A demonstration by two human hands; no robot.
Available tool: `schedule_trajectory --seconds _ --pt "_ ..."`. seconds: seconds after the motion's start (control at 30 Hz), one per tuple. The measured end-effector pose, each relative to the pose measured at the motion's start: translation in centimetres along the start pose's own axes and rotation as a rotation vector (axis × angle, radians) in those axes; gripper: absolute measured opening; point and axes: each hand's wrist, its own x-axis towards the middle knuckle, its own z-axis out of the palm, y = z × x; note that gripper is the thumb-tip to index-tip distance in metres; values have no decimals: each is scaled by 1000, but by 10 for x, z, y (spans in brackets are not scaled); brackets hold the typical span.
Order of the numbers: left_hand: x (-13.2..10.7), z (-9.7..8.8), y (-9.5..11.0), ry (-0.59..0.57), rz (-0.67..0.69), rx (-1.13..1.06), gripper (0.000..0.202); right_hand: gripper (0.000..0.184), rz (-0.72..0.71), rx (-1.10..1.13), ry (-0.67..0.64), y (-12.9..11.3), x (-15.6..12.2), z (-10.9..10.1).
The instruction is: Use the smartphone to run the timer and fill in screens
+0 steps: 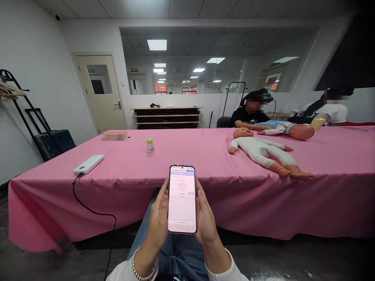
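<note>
Between my two hands is a smartphone (pixel 182 201), upright with its lit screen facing me. My left hand (pixel 158 216) grips its left edge, and a beaded bracelet circles that wrist. Along the right edge my right hand (pixel 206 218) holds it too, fingers behind the phone. The phone is over my lap, just in front of the pink-covered table (pixel 190 156). Beyond it on the cloth stands a small white bottle with a green cap (pixel 150 146). A baby doll in white clothes (pixel 260 150) lies on its back to the right.
A white power bank (pixel 89 164) with a black cable lies at the table's left. A second doll (pixel 290 128) lies at the far right, near a person in black (pixel 252 111). Another person (pixel 331 107) sits farther right. A blue suitcase (pixel 55 142) stands by the left wall.
</note>
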Motion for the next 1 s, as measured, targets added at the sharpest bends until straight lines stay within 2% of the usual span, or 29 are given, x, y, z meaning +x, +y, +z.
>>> schedule_trajectory --seconds 0.13,1.0 --pt "2 -3 -2 -31 0 -5 57 40 -3 14 -10 1 0 0" --pt "5 -2 -8 -10 -40 -37 57 41 6 31 -53 -2 -1 0"
